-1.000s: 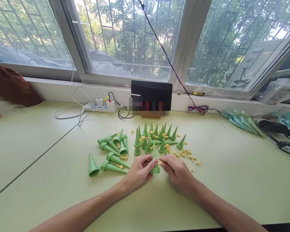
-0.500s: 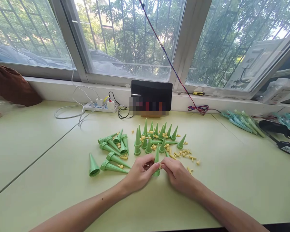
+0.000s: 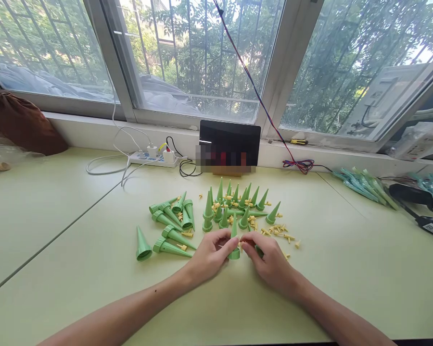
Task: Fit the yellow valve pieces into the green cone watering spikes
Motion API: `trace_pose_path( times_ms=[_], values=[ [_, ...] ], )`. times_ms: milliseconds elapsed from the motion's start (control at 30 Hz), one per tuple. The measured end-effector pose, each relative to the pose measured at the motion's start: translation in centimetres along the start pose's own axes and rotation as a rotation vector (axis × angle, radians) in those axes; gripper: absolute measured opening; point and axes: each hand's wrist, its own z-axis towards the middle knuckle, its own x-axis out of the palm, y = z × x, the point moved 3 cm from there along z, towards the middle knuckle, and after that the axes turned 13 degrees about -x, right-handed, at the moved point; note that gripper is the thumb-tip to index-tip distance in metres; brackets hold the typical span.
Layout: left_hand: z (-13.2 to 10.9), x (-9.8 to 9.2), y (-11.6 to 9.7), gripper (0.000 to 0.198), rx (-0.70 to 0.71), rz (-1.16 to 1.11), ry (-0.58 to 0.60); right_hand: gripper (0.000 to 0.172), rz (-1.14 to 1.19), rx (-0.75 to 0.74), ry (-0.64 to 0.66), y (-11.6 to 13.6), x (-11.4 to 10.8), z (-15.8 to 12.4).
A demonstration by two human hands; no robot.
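Observation:
Between the thumb and fingers of my left hand (image 3: 212, 252) an upright green plastic cone spike (image 3: 234, 227) is held, tip up and collar down. My right hand (image 3: 270, 257) pinches a small yellow valve piece (image 3: 241, 246) close against the cone's side; whether it sits in the cone cannot be made out. Part of another green piece (image 3: 260, 251) shows under my right fingers. Standing cones (image 3: 273, 214), several with yellow pieces in their sides, are grouped beyond my hands. Loose yellow valves (image 3: 287, 237) are scattered right of them.
Green cones (image 3: 168, 247) lie in a pile left of my hands, with one standing cone (image 3: 143, 246) apart. At the back are a dark-screened tablet (image 3: 230, 142), a power strip (image 3: 155, 157) and bundled cable (image 3: 299, 166). Bagged green items (image 3: 362, 185) lie far right.
My right hand has turned a little and its fingers are more bent, showing the yellow valve and a green piece beneath. My left hand keeps its hold. The whole view has shifted slightly.

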Motion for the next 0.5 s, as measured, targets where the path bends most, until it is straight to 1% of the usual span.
trace_pose_path(
  times_ms=[67, 133, 233, 333, 500],
  values=[
    [0.08, 0.06, 0.21, 0.047, -0.085, -0.111, 0.019, 0.01, 0.0, -0.01, -0.026, 0.03, -0.15, 0.03],
    [0.19, 0.07, 0.31, 0.048, -0.131, -0.181, 0.021, 0.008, 0.0, -0.038, -0.049, 0.05, -0.26, 0.05],
    [0.4, -0.03, 0.42, 0.048, -0.133, -0.242, 0.024, 0.011, -0.003, -0.087, -0.071, 0.17, -0.34, 0.04],
    [0.6, -0.13, 0.6, 0.046, -0.129, -0.304, 0.048, 0.016, -0.02, -0.118, -0.066, 0.35, -0.37, 0.06],
    [0.69, -0.11, 0.7, 0.045, -0.147, -0.361, 0.077, 0.016, -0.053, -0.16, -0.065, 0.43, -0.39, 0.16]
  ],
)
